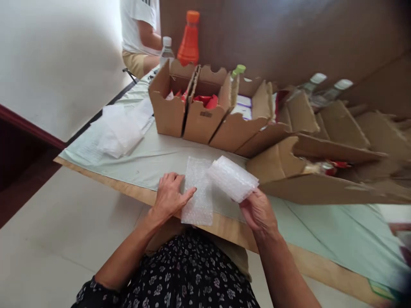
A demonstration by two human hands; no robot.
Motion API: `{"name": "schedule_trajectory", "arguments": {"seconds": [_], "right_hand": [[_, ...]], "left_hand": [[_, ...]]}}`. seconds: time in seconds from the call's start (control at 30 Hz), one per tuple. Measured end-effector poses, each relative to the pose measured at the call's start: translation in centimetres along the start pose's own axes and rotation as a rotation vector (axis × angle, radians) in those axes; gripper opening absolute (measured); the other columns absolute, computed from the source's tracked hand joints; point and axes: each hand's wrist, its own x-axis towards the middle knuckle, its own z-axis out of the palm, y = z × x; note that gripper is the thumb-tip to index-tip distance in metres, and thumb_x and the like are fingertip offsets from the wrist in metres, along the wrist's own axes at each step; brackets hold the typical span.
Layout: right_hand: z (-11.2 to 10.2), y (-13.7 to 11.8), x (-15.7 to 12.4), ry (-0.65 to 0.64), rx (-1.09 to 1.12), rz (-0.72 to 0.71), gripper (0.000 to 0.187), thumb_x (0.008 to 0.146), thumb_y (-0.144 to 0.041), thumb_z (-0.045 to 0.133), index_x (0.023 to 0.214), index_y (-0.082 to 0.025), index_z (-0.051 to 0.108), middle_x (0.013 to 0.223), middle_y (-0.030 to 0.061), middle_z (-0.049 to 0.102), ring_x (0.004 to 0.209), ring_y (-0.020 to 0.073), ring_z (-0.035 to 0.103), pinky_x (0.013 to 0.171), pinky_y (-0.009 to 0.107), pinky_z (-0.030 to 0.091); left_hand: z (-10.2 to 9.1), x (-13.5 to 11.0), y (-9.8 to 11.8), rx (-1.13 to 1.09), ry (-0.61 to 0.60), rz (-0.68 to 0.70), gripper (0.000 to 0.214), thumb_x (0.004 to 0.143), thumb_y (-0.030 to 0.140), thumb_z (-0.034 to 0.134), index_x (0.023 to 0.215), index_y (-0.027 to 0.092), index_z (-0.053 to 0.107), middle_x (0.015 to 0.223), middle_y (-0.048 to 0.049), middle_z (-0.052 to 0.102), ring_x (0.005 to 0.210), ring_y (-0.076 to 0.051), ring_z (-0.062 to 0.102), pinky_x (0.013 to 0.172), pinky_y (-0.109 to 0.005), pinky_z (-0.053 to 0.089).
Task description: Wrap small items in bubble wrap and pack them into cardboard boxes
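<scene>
A flat strip of bubble wrap [198, 205] lies on the table and reaches over its front edge. My left hand [171, 193] rests at the strip's left side, fingers apart, the thumb lying on the wrap. Just right of the strip, my right hand [259, 210] grips a folded bundle of bubble wrap [233, 177] by its lower right end, raised a little above the table. Whether anything is inside the bundle cannot be told.
Cardboard boxes [170, 115] stand in a row behind, some holding red packets [207, 102]. One long box [321, 188] lies close on the right. Clear plastic sheets [120, 130] are piled at left. Bottles [189, 42] stand behind; a seated person [141, 34] is at the far end.
</scene>
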Motion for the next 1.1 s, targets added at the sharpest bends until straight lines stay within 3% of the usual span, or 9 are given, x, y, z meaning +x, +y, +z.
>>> {"name": "schedule_trajectory", "arguments": {"seconds": [0.13, 0.23, 0.4, 0.5, 0.57, 0.63, 0.8, 0.93, 1.1], "right_hand": [[-3.7, 1.6, -3.6, 0.129, 0.091, 0.053, 0.055, 0.057, -0.06, 0.094, 0.097, -0.024, 0.08, 0.096, 0.0084, 0.082, 0.094, 0.0292, 0.076, 0.087, 0.045, 0.063], [-5.0, 2.1, -5.3, 0.172, 0.147, 0.073, 0.058, 0.056, -0.061, 0.095, 0.095, -0.023, 0.08, 0.097, 0.0077, 0.081, 0.09, 0.027, 0.074, 0.084, 0.042, 0.062], [-5.6, 1.8, -6.5, 0.106, 0.185, 0.028, 0.051, 0.063, -0.064, 0.092, 0.087, -0.023, 0.075, 0.092, 0.0049, 0.079, 0.084, 0.0227, 0.069, 0.08, 0.036, 0.058], [-5.5, 1.8, -6.3, 0.09, 0.183, 0.02, 0.05, 0.065, -0.066, 0.09, 0.078, -0.023, 0.07, 0.079, 0.0015, 0.072, 0.072, 0.0187, 0.062, 0.071, 0.032, 0.053], [-5.1, 2.1, -6.1, 0.089, 0.176, 0.014, 0.05, 0.066, -0.067, 0.089, 0.073, -0.022, 0.066, 0.072, -0.0011, 0.066, 0.067, 0.0155, 0.056, 0.066, 0.029, 0.048], [-4.6, 2.2, -6.1, 0.08, 0.158, 0.007, 0.05, 0.067, -0.066, 0.089, 0.071, -0.022, 0.065, 0.069, -0.0027, 0.062, 0.066, 0.0136, 0.051, 0.065, 0.027, 0.045], [-3.9, 1.4, -6.7, 0.017, 0.075, -0.004, 0.046, 0.072, -0.062, 0.088, 0.069, -0.022, 0.067, 0.068, -0.0032, 0.061, 0.067, 0.0131, 0.05, 0.068, 0.027, 0.042], [-4.4, 0.3, -6.9, -0.059, 0.001, -0.033, 0.043, 0.074, -0.058, 0.087, 0.064, -0.021, 0.068, 0.065, -0.0017, 0.063, 0.066, 0.0137, 0.053, 0.068, 0.028, 0.043], [-5.4, -0.1, -6.4, -0.065, 0.066, -0.054, 0.043, 0.077, -0.057, 0.084, 0.061, -0.022, 0.064, 0.065, -0.0017, 0.062, 0.065, 0.0137, 0.053, 0.069, 0.029, 0.045]], "left_hand": [[2.7, 1.5, 3.7, 0.17, -0.135, -0.069, 0.013, 0.089, 0.032, 0.072, 0.091, 0.019, 0.071, 0.101, -0.0148, 0.07, 0.108, -0.036, 0.062, 0.096, -0.051, 0.05], [2.3, 2.4, 4.5, 0.152, -0.145, -0.019, 0.007, 0.087, 0.021, 0.065, 0.081, 0.021, 0.068, 0.094, -0.011, 0.071, 0.1, -0.03, 0.065, 0.091, -0.043, 0.051], [-4.4, 4.5, 0.0, 0.131, 0.004, -0.072, 0.017, 0.091, 0.035, 0.057, 0.086, 0.022, 0.066, 0.094, -0.0078, 0.072, 0.088, -0.027, 0.067, 0.083, -0.04, 0.054], [-8.6, 6.9, -3.3, 0.296, 0.199, -0.197, 0.027, 0.086, 0.046, 0.068, 0.099, 0.022, 0.068, 0.109, -0.0104, 0.072, 0.113, -0.042, 0.064, 0.101, -0.061, 0.05], [-9.3, 7.3, -3.2, 0.296, 0.286, -0.114, 0.052, 0.084, 0.056, 0.073, 0.122, 0.022, 0.064, 0.131, -0.0131, 0.067, 0.132, -0.047, 0.055, 0.112, -0.069, 0.041], [-7.8, 6.1, -1.0, 0.165, 0.237, 0.092, 0.069, 0.087, 0.065, 0.068, 0.138, 0.02, 0.056, 0.144, -0.0153, 0.061, 0.139, -0.043, 0.052, 0.119, -0.067, 0.038], [0.0, -0.5, 7.8, -0.226, -0.321, 0.48, 0.096, 0.08, 0.07, 0.076, 0.157, 0.021, 0.044, 0.169, -0.0192, 0.038, 0.155, -0.041, 0.038, 0.125, -0.059, 0.037], [2.3, -2.3, 10.3, -0.558, -0.398, 0.144, 0.045, 0.094, 0.051, 0.064, 0.125, 0.018, 0.07, 0.122, -0.0121, 0.075, 0.115, -0.03, 0.069, 0.103, -0.044, 0.054], [2.2, 0.1, 8.4, -0.982, -0.609, -0.33, 0.049, 0.083, 0.058, 0.074, 0.109, 0.017, 0.072, 0.09, -0.0054, 0.075, 0.074, -0.018, 0.067, 0.065, -0.028, 0.052]]}}
